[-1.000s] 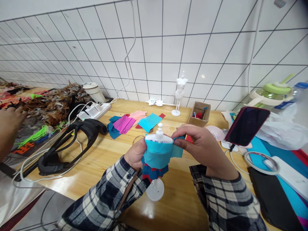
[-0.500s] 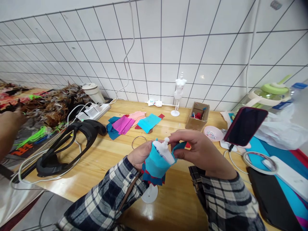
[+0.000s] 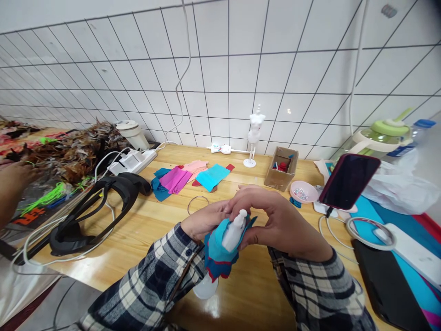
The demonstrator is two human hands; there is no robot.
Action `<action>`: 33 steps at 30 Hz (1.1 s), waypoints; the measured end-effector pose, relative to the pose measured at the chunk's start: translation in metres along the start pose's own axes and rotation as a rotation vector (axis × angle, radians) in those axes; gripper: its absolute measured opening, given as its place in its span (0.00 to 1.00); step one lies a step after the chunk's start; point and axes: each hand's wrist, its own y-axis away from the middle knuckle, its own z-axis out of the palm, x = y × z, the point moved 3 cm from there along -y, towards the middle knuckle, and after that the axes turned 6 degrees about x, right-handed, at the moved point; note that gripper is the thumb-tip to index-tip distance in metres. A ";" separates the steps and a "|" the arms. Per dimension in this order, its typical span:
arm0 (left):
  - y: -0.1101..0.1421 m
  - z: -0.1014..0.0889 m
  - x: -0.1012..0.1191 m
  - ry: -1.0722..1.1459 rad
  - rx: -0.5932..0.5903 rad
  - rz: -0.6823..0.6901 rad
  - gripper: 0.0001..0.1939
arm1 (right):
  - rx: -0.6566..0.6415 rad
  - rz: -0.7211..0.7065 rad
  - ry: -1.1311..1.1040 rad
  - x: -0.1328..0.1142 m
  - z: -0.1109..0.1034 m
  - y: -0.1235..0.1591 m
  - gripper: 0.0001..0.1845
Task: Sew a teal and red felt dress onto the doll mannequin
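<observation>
A small white doll dress form (image 3: 233, 235) leans between my hands, its knob-topped neck tilted away from me. Light blue cloth (image 3: 219, 247) wraps its body, and darker blue layers with red zigzag edges (image 3: 219, 268) hang below. Its round white base (image 3: 206, 288) shows under the skirt. My left hand (image 3: 206, 221) is closed around the far left side of the dressed form; its fingertips are partly hidden. My right hand (image 3: 270, 219) is closed at the form's upper right, thumb and fingers pinching the blue cloth, with its fingertips meeting my left hand behind the neck.
Behind lie coloured cloth pieces (image 3: 176, 179), a second dress form (image 3: 255, 133) and a cardboard box (image 3: 282, 168). Rightward are a bowl of beads (image 3: 303, 192), a propped phone (image 3: 349, 180) and a black slab (image 3: 387, 280). Leftward are a black headset (image 3: 96, 214) and another person's hand (image 3: 14, 181).
The dress form has turned and its base has shifted slightly left. My right hand has moved in over the neck, its fingers now meeting my left hand. The pinched blue flap is drawn closer.
</observation>
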 end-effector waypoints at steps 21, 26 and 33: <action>0.051 0.004 0.068 -0.479 0.052 0.250 0.31 | 0.186 -0.017 0.231 -0.002 0.007 0.000 0.18; 0.056 -0.004 0.067 -0.317 0.203 0.215 0.31 | 0.260 0.038 0.263 -0.003 0.005 -0.001 0.25; 0.063 -0.016 0.063 -0.219 0.314 0.346 0.29 | 0.262 0.076 0.090 0.001 0.007 -0.004 0.06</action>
